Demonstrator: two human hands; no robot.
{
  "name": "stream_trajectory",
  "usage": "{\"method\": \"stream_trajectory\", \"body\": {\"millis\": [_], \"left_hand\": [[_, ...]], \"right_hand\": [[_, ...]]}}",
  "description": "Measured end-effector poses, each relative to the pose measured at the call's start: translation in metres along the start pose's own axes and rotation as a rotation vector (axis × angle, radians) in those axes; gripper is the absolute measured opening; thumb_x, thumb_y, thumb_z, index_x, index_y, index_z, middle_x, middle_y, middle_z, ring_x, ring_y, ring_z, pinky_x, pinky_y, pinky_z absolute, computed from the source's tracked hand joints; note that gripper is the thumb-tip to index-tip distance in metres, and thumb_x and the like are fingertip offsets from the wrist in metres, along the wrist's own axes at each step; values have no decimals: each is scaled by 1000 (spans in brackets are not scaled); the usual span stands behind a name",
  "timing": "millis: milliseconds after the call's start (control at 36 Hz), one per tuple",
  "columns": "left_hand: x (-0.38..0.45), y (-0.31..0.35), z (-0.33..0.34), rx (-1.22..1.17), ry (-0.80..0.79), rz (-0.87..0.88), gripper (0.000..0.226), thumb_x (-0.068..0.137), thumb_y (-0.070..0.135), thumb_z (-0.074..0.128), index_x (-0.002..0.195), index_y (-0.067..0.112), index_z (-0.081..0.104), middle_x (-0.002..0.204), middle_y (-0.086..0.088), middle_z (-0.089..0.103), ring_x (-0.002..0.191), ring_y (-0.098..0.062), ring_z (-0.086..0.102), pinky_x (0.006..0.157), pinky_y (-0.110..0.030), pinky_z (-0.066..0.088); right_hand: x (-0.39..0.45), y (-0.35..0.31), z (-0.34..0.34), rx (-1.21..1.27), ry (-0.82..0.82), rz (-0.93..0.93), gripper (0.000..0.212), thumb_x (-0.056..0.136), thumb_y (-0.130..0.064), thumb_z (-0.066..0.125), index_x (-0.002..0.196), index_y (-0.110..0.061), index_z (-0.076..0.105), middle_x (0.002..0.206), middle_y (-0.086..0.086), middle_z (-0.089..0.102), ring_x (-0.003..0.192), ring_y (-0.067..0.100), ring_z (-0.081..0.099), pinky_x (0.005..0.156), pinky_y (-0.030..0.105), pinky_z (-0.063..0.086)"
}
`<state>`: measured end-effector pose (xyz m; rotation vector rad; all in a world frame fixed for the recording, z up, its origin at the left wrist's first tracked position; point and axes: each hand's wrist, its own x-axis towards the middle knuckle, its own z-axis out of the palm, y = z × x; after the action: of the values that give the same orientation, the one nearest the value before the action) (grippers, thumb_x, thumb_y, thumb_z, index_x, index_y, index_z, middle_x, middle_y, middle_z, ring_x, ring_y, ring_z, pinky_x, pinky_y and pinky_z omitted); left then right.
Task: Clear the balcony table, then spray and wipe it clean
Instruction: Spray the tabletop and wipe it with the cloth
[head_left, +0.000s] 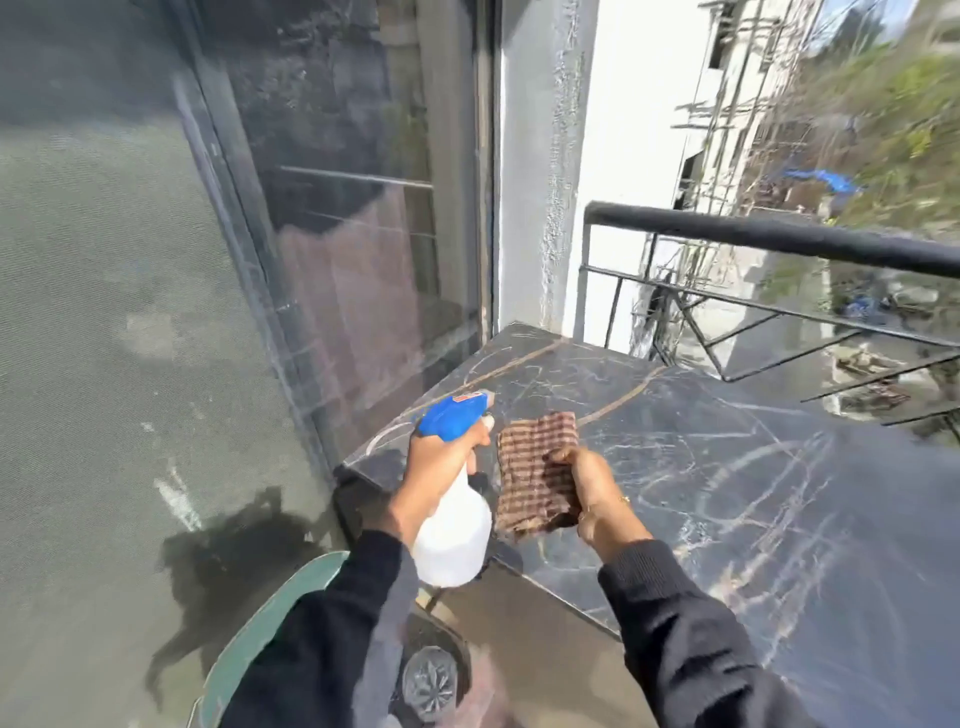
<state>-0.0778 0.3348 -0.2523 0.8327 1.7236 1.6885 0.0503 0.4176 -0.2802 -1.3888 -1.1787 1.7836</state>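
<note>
two hands are working over the near left corner of the dark marble-patterned table top (727, 467). the left hand (441, 462) is gripping the neck of a white plastic spray bottle with a blue trigger head (454, 525), fingers curled round it, nozzle aiming toward the far left corner beside the dark glass door (353, 208). the right hand (592, 493) is pinching a brown checked cleaning cloth (535, 467), which is hanging just above the near edge.

the visible surface is carrying nothing, so clearing is looking finished and spraying is probably the step in hand.

several things could be going wrong from here: the nozzle is pointing close to the glass, so mist may be landing on the door rather than the marble. the cloth is being held lightly, right at the edge, so it could be slipping to the floor. spray drifting toward the black metal railing (779, 239) along the far edge would be wasted.
</note>
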Motion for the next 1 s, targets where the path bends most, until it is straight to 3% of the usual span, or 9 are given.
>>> {"method": "stream_trajectory", "body": {"millis": [278,389,528,611,722,750,806,861,1000], "left_hand": [[13,11,218,64,-462,-124,19,86,1,60,71,13,62,61,-3,58,27,-5,36,36,-17,33],[11,-2,305,92,-568,-179,25,87,2,61,63,11,58,52,2,57,26,-5,35,37,-18,33],[5,-17,409,160,-700,-219,27,88,6,60,63,12,56,52,1,55,24,-3,36,37,-13,33],[7,-29,458,188,-706,-295,23,87,8,62,66,13,57,58,-2,53,25,-2,36,35,-14,32],[17,-45,512,233,-675,-341,26,84,9,66,59,11,56,43,0,50,23,-6,35,33,-17,30],[20,-47,524,234,-657,-353,21,83,9,66,63,12,58,46,-1,51,25,-7,37,34,-17,30],[29,-49,548,268,-584,-345,7,80,13,69,78,10,64,55,-3,56,36,-10,45,39,-20,35],[38,-52,566,335,-511,-310,19,79,23,71,89,8,67,58,2,60,46,-10,50,39,-17,37],[55,-57,604,445,-479,-299,38,78,38,72,99,7,67,61,5,61,54,-8,52,47,-22,37]], "right_hand": [[9,-32,-205,153,440,-46,12,86,-2,46,94,0,54,89,19,64,78,32,62,64,36,51],[20,-32,-286,215,588,-3,29,83,-3,48,107,5,59,108,25,65,99,40,63,89,55,51],[36,-39,-386,314,738,5,27,85,-1,45,107,8,59,106,26,65,97,42,63,80,49,52],[47,-40,-432,387,767,18,23,86,2,44,105,4,56,105,25,61,91,33,59,69,39,47],[66,-36,-485,426,795,52,28,85,3,44,110,5,57,106,25,64,96,36,61,76,42,50],[72,-36,-496,431,813,53,27,84,4,45,108,6,58,99,24,67,94,38,63,77,42,53],[84,-36,-518,481,834,48,19,84,7,46,98,4,58,66,16,70,69,32,64,56,30,57],[92,-37,-532,538,840,59,14,84,8,45,82,0,57,46,7,62,50,25,58,39,21,48],[109,-35,-559,578,840,74,14,83,8,46,80,-2,55,68,13,56,59,24,53,54,29,44]]}}
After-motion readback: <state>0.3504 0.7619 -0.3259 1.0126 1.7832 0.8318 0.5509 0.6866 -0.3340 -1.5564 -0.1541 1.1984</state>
